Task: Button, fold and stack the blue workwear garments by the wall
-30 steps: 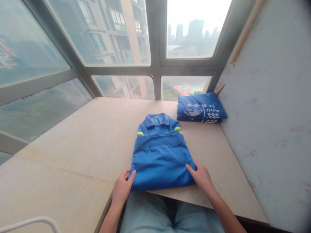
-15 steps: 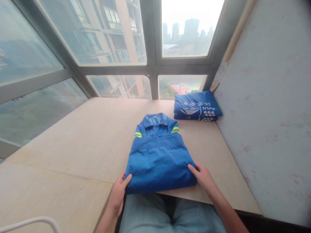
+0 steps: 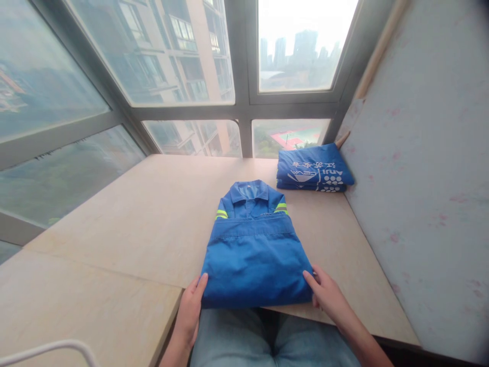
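A folded blue work jacket point(image 3: 255, 260) lies on the ledge in front of me, its collar pointing toward the window and yellow-green reflective bands showing at both sides. Its near edge reaches the front of the ledge, over my lap. My left hand point(image 3: 191, 302) grips the near left corner, thumb on top and the other fingers mostly hidden. At the near right corner, my right hand point(image 3: 323, 288) pinches the cloth, its thumb on top and fingers at the side and beneath.
More folded blue garments with white print point(image 3: 315, 168) are stacked at the back right, against the papered wall point(image 3: 431, 204). Windows enclose the pale ledge point(image 3: 126, 214) at the back and left. A white curved tube point(image 3: 57, 345) crosses the lower left corner.
The whole view has shifted slightly, so everything sits a little further right. My right hand has slid slightly down along the jacket's near right corner. Both hands stay on the jacket.
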`<move>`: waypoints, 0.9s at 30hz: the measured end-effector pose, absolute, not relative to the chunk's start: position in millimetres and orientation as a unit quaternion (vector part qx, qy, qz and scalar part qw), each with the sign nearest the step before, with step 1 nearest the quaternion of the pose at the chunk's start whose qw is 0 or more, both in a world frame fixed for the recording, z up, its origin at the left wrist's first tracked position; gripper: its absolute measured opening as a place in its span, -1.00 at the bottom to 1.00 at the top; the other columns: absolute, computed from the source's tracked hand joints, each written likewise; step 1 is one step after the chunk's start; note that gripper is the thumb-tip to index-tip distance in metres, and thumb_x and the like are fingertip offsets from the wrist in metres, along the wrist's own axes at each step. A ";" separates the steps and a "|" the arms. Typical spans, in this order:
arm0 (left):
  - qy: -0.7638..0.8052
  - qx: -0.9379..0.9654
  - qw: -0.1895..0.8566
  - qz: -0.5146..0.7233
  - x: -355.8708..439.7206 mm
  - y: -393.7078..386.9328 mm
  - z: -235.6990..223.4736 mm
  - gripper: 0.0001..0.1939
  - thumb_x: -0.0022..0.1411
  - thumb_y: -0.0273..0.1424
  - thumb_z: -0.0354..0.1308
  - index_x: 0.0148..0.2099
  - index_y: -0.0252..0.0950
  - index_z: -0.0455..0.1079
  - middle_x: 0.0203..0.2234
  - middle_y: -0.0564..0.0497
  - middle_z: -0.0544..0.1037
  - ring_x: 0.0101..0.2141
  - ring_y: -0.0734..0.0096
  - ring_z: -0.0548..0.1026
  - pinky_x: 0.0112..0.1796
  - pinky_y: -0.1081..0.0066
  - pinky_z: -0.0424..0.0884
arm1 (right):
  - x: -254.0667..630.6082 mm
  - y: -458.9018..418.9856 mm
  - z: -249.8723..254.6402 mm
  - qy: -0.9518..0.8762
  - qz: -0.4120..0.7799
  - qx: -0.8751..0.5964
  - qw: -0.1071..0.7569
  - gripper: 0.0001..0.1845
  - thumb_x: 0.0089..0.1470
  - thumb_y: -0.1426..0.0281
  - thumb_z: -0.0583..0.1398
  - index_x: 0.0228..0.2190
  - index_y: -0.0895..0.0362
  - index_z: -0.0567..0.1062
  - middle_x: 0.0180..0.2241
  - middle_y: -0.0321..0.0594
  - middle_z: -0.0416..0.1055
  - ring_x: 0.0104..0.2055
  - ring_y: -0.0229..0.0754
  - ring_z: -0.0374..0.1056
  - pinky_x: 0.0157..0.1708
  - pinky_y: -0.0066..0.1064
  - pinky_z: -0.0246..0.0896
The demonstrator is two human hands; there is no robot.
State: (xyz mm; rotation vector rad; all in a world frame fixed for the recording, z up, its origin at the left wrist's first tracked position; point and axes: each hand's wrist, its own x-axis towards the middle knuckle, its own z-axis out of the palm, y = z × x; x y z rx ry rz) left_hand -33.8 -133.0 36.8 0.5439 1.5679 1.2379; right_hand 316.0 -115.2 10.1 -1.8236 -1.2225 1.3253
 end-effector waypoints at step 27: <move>0.854 0.448 0.201 0.173 -22.0 -143.1 36.7 -0.59 0.24 -0.09 -0.04 -0.07 -0.21 0.46 -0.31 -0.20 0.65 -0.27 -0.05 0.58 -0.33 0.29 0.34 | 313.0 -73.5 12.3 -0.566 0.287 -0.732 0.249 -0.55 0.09 -0.04 0.09 -0.45 0.04 0.52 -0.49 -0.16 0.50 -0.38 0.01 0.45 -0.38 -0.31 0.19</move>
